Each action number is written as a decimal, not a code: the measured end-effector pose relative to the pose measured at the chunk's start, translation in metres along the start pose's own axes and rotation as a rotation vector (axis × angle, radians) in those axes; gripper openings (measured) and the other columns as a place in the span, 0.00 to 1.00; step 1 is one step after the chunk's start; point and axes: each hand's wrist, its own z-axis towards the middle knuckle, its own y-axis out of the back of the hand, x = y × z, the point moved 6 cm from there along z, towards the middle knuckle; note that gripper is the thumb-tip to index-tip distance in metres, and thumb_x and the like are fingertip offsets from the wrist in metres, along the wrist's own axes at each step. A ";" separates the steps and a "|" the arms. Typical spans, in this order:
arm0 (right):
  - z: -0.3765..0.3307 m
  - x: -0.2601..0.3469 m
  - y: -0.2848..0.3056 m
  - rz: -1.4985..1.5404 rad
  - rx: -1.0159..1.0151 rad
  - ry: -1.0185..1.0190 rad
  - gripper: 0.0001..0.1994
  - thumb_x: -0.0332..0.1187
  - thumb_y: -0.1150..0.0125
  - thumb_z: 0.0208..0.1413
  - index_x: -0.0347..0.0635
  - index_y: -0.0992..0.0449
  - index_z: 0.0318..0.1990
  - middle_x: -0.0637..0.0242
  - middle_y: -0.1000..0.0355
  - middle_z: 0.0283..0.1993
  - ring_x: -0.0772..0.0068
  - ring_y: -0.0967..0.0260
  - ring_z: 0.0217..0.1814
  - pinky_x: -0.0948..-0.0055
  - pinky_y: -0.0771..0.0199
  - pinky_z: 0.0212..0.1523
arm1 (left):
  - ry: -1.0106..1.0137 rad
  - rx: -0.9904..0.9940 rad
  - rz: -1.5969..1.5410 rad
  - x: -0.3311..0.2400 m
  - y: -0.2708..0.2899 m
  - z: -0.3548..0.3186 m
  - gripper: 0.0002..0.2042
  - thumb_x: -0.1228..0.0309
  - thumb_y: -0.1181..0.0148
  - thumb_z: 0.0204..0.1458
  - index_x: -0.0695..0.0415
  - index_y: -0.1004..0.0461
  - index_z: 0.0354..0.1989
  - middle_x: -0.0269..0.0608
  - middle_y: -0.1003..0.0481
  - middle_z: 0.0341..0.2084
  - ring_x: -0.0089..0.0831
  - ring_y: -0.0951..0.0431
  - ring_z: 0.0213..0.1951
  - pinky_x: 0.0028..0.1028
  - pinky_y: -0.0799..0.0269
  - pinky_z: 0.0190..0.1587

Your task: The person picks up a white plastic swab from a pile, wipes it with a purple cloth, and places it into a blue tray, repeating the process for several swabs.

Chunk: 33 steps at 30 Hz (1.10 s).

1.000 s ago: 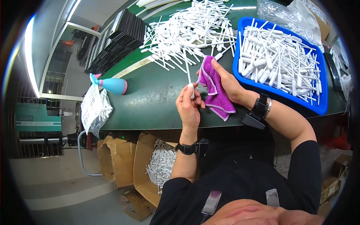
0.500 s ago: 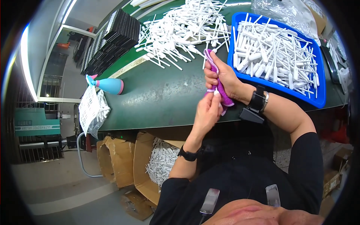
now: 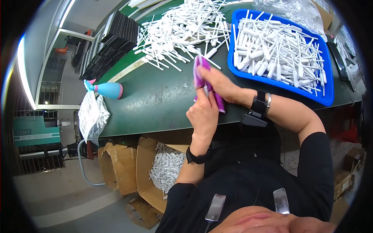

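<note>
White stick piece (image 3: pixel 206 89), one, is mostly hidden; only a pale end shows, between the hands at the cloth, above the desk. Left hand (image 3: pixel 203 112) seems pinched on that end. Right hand (image 3: pixel 223 86) is clamped around the purple cloth (image 3: pixel 220 103), count one. Hands together, meeting at the cloth; exact finger contact is blurred.

Step in hand, my read: wiping the piece with the cloth. Next move probably calls for a firm squeeze on the cloth, with the left fingertips sliding or turning the piece without bending its thin stem.

Outward: one loose pile of white pieces (image 3: pixel 182 23) on the desk (image 3: pixel 155 99), beyond the hands, too many to count. To the right, one blue tray (image 3: pixel 278 83), heaped with similar pieces, also uncountable. To the left, one blue-and-pink spray bottle (image 3: pixel 110 90), one clear bag (image 3: pixel 101 116) of white pieces with a paper sheet against it, and one stack of black trays (image 3: pixel 110 42), layers not countable.

Below the desk edge: at least three cardboard boxes (image 3: pixel 145 174), one holding many white pieces. Wristbands: one black per wrist.
</note>
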 end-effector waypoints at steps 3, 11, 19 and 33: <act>-0.004 0.000 0.002 0.048 0.034 -0.096 0.19 0.50 0.57 0.63 0.46 0.39 0.27 0.73 0.42 0.21 0.81 0.45 0.20 0.78 0.39 0.25 | -0.132 0.184 -0.194 0.004 0.002 0.009 0.10 0.68 0.47 0.57 0.62 0.28 0.39 0.44 0.27 0.14 0.42 0.25 0.18 0.33 0.33 0.21; -0.025 0.005 -0.024 0.109 0.424 -0.355 0.20 0.51 0.56 0.63 0.46 0.39 0.26 0.75 0.44 0.19 0.81 0.46 0.18 0.78 0.41 0.21 | 0.106 0.007 -1.006 0.056 0.033 0.081 0.10 0.69 0.46 0.58 0.65 0.25 0.38 0.26 0.34 0.14 0.13 0.41 0.13 0.18 0.47 0.15; -0.020 0.002 -0.022 -0.080 0.397 -0.344 0.20 0.51 0.56 0.63 0.44 0.35 0.28 0.75 0.44 0.18 0.81 0.46 0.16 0.78 0.42 0.19 | 0.400 -0.031 -1.492 0.091 0.014 0.089 0.10 0.68 0.44 0.57 0.65 0.25 0.35 0.26 0.39 0.13 0.12 0.46 0.12 0.15 0.56 0.13; -0.013 -0.017 -0.001 -0.019 0.202 -0.379 0.20 0.49 0.55 0.62 0.38 0.32 0.34 0.68 0.37 0.20 0.72 0.36 0.21 0.71 0.34 0.24 | 0.174 -0.216 -1.106 0.036 0.023 0.035 0.09 0.68 0.46 0.59 0.61 0.29 0.31 0.30 0.32 0.19 0.13 0.37 0.16 0.14 0.43 0.16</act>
